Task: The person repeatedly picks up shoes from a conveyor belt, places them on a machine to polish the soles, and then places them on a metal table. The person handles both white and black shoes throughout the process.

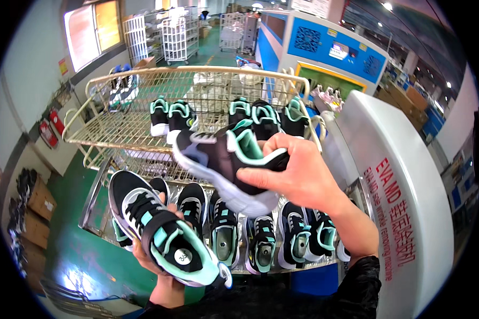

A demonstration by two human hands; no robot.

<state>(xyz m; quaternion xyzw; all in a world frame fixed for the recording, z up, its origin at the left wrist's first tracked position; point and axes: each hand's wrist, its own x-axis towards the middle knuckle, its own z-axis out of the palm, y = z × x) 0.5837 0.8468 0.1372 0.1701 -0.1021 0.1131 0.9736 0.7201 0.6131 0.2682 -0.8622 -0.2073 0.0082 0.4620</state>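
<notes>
My left hand [145, 258] is closed around a black sneaker [137, 204] with mint-green lining and a white-edged sole. Its toe points up and away, and its opening shows a round white sticker inside. Higher and to the right, my right hand [303, 173] grips the heel collar of a second sneaker [213, 157], thumb outside, fingers over the collar. That shoe is side-on with its toe to the left and its pale sole facing down. Below both hands, several matching sneakers [224, 231] stand in a row on a metal tray [98, 204].
Beyond the tray stands a wire rack cart [112, 123] bearing more sneakers [180, 114]. A large grey machine housing [394, 175] rises at my right, and a blue-and-white machine [324, 45] stands behind. Boxes [40, 204] and fire extinguishers [52, 127] are along the left wall.
</notes>
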